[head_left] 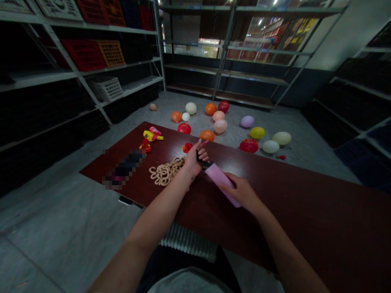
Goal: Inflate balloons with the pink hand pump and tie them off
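Along the dark red surface, the left hand was closed around the black end of a pink cylindrical device, while the right hand lay across its body; whether it gripped or only steadied was hard to tell. A loose hold could have let the device roll — perhaps into the tan knotted pile or the limp red balloon nearby. Fingers hid the black tip, and a pixelated patch masked whatever lay there.

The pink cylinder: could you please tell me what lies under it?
The dark red tabletop lies around the pink cylinder under the right hand; the patch directly beneath is covered and unseen.
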The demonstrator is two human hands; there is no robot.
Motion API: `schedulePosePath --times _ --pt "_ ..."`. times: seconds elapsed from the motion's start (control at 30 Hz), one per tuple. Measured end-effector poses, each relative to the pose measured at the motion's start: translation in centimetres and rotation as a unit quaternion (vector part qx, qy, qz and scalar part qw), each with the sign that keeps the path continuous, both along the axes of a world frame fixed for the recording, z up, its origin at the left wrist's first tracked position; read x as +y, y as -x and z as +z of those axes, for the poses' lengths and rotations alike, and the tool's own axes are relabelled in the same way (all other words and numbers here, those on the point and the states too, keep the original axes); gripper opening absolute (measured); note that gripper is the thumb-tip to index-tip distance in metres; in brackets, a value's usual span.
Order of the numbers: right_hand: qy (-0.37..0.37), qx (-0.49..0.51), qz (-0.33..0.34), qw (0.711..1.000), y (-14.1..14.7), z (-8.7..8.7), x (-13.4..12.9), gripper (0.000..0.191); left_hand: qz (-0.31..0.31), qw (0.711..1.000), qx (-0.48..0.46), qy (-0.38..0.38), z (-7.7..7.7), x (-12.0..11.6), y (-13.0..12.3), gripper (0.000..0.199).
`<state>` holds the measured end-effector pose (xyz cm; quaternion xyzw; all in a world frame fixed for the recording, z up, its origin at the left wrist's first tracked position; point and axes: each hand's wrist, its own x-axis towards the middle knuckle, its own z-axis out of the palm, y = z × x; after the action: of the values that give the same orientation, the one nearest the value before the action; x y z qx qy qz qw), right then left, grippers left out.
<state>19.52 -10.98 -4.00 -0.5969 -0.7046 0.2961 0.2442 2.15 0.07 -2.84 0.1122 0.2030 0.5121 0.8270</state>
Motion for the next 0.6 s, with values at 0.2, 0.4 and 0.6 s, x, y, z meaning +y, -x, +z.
schedulePosePath --times 0.2,0.4,0.6 --pt "-0.142 -0.137 0.0 0.98 0.9 -0.9 0.0 0.058 0.083 0.995 0.044 -0.016 -0.1 0.4 0.7 0.035" --pt "-0.24 -0.225 -0.005 0.944 0.5 -1.6 0.4 0.056 0.154 0.987 0.029 -0.037 0.3 1.2 2.4 0.047" --pt "-0.256 -0.274 -0.03 0.927 -1.0 -1.9 0.9 0.058 0.226 0.974 -0.005 -0.01 0.7 2.3 4.8 0.045"
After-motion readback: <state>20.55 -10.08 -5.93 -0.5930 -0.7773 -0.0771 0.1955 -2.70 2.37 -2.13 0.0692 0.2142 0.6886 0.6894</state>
